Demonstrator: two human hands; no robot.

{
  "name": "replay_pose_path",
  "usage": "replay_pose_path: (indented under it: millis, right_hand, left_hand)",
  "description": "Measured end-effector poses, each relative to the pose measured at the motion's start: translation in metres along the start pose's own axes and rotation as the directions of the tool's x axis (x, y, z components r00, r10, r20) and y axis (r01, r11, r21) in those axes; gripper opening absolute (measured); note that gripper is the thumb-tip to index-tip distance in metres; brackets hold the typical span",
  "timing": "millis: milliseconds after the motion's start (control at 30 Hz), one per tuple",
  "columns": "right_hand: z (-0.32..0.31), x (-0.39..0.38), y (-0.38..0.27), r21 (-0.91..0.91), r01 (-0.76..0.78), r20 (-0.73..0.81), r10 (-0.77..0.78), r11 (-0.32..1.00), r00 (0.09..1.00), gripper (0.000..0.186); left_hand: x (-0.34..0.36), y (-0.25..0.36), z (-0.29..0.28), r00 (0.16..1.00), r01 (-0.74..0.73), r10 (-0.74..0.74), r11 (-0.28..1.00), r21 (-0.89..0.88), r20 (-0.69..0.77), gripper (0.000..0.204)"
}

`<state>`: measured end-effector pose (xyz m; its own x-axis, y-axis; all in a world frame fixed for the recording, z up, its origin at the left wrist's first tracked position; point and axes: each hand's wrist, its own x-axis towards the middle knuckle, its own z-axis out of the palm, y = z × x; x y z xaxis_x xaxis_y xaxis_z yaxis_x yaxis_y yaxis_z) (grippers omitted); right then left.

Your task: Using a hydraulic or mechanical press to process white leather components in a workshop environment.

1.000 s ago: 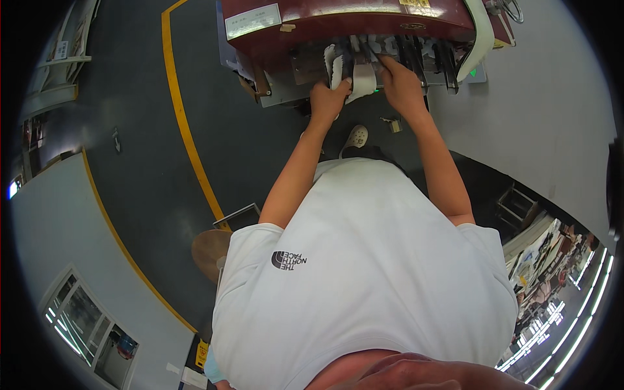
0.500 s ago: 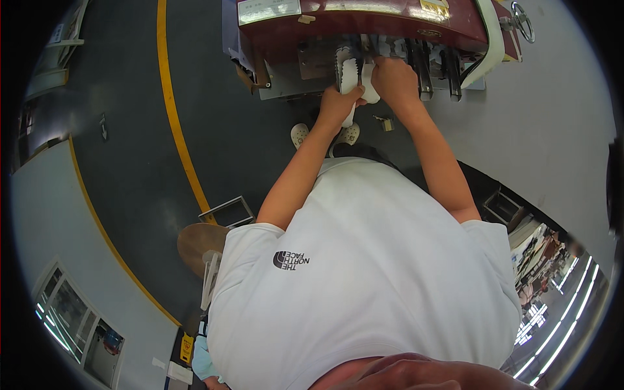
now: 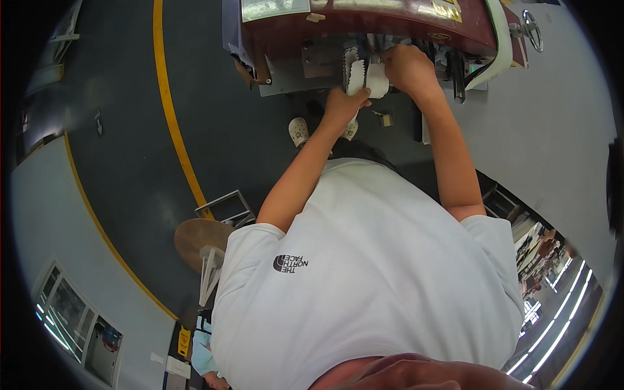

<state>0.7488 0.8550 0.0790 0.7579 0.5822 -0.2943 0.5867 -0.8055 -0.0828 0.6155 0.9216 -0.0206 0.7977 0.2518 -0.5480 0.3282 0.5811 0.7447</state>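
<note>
A long white piece with a jagged, scalloped edge [image 3: 356,78] stands under the front of a dark red machine [image 3: 370,25]; it resembles a shoe upper, but its kind is not certain. My left hand [image 3: 343,107] is closed around its near end, thumb on the right. Just right of it is a broader white part [image 3: 377,86]; whether the two are joined I cannot tell. Beneath the machine's front edge, my right hand [image 3: 411,68] has its fingers curled in beside the white parts. What those fingers grip is hidden.
Dark metal arms [image 3: 457,78] jut from the machine on the right, and a handwheel [image 3: 533,30] sits at its far right. A small yellowish metal object [image 3: 386,119] is below my hands. A round-seated stool [image 3: 200,244] stands at left.
My right hand has shifted right and slightly up. The broader white part shows more fully between my hands. The view has moved slightly, and my left hand still grips the jagged-edged piece.
</note>
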Motion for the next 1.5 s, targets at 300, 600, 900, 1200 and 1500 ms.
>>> replay_pose_path:
  millis: [300, 600, 900, 1200, 1500]
  right_hand:
    - [0.028, -0.006, 0.003, 0.051, -0.070, -0.188, 0.079, 0.996, 0.979, 0.025]
    - [0.000, 0.006, 0.007, -0.013, 0.042, -0.062, -0.043, 0.999, 0.997, 0.019]
    - [0.026, -0.008, 0.003, -0.007, -0.057, -0.165, 0.055, 0.998, 0.985, 0.022]
    - [0.027, -0.003, 0.004, 0.011, -0.031, -0.147, 0.032, 0.999, 0.989, 0.016]
    - [0.028, -0.039, 0.009, 0.199, 0.060, -0.367, 0.018, 0.978, 0.930, 0.021]
  left_hand:
    - [0.002, 0.007, 0.004, 1.000, -0.017, 0.017, 1.000, 0.002, 0.005, 0.024]
    - [-0.006, -0.004, 0.000, 0.999, 0.042, -0.043, 0.996, -0.075, -0.007, 0.026]
    - [-0.003, 0.005, 0.005, 1.000, 0.020, -0.018, 0.996, -0.083, 0.021, 0.026]
    - [-0.006, 0.005, 0.007, 1.000, 0.024, -0.022, 0.993, -0.111, 0.017, 0.029]
    - [-0.016, 0.008, -0.008, 0.999, -0.035, 0.036, 0.998, -0.045, 0.011, 0.031]
